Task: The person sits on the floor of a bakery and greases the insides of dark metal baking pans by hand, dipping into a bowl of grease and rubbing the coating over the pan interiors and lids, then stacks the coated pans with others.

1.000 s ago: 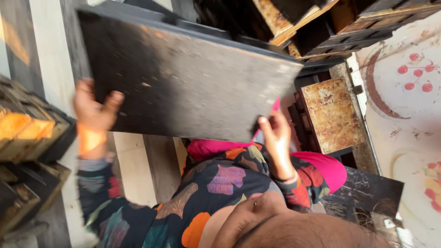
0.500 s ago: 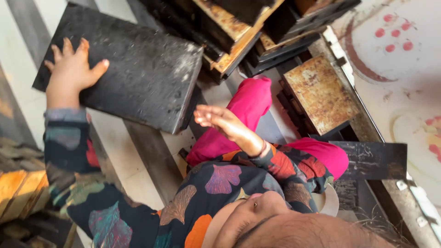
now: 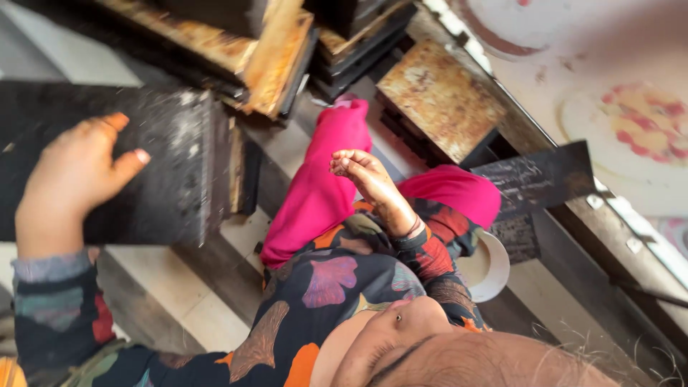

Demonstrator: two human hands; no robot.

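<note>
Black tray (image 3: 165,172) lowered onto stack, rusty trays (image 3: 441,100) nearby

A workshop floor: stacks of blackened, rusty metal trays (image 3: 441,97) crowd striped paving (image 3: 179,287).

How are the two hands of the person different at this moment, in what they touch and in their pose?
The left hand lies spread on the black slab, thumb out along its face; the right hand touches nothing and hangs free above the pink trouser leg. The left hand's fingers are stretched flat, while the right hand's fingers are curled loosely inward. Both are bare and come out of the same flower-patterned sleeves.
</note>
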